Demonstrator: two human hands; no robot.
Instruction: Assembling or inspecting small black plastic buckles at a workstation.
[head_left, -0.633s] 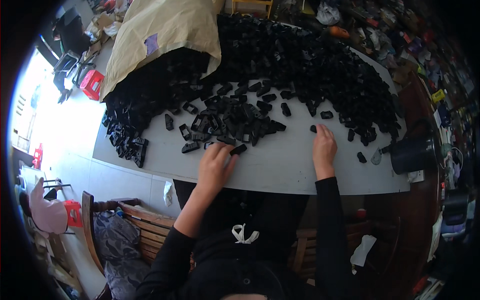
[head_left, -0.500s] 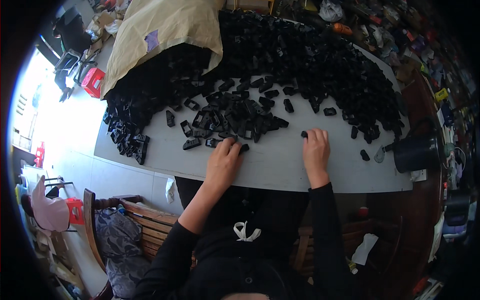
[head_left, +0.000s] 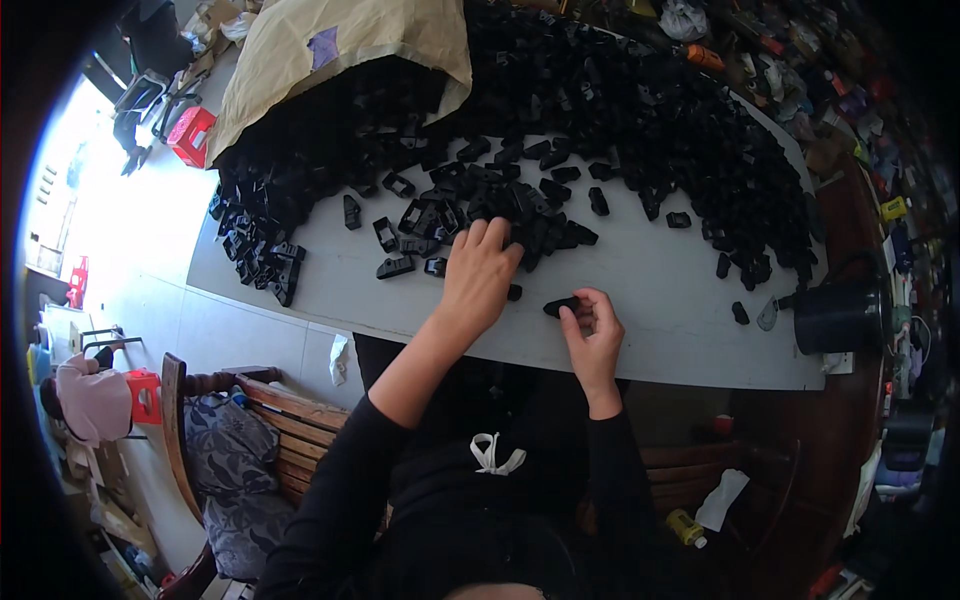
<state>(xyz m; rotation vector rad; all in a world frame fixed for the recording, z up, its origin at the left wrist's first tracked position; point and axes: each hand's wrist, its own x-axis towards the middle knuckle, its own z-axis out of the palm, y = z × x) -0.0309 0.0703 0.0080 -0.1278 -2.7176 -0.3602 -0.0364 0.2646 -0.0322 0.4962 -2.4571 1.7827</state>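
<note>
On a grey table (head_left: 660,330) the right hand (head_left: 592,335) pinches one black part (head_left: 562,305) at the near edge – pulled clear of the heap (head_left: 600,110) – while the left hand (head_left: 480,275), fingers spread, rests on the heap's loose fringe beyond.

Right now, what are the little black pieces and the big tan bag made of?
The black pieces look like moulded plastic: matte, hard-edged, alike in shape, some with open frames. The one the right hand holds looks the same. The tan bag seems to be thick paper or woven sacking; it creases stiffly with a dull surface, too far to tell which.
</note>
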